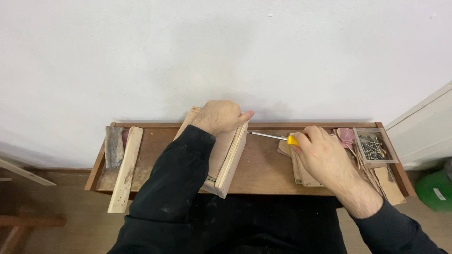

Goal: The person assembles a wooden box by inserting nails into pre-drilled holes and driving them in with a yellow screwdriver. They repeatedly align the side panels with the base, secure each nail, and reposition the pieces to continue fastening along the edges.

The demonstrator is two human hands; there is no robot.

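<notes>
Wooden box (229,157) on the bench (263,171) — my left hand (220,116) grips its far end; my right hand (322,153) clasps a yellow-handled screwdriver (274,137).

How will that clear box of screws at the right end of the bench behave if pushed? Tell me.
The clear box looks open-topped and full of loose screws, so they would probably rattle and might spill if it tipped. It is low and flat, so it would likely slide rather than tip. It sits close to the bench end, so a hard shove could send it off.
</notes>
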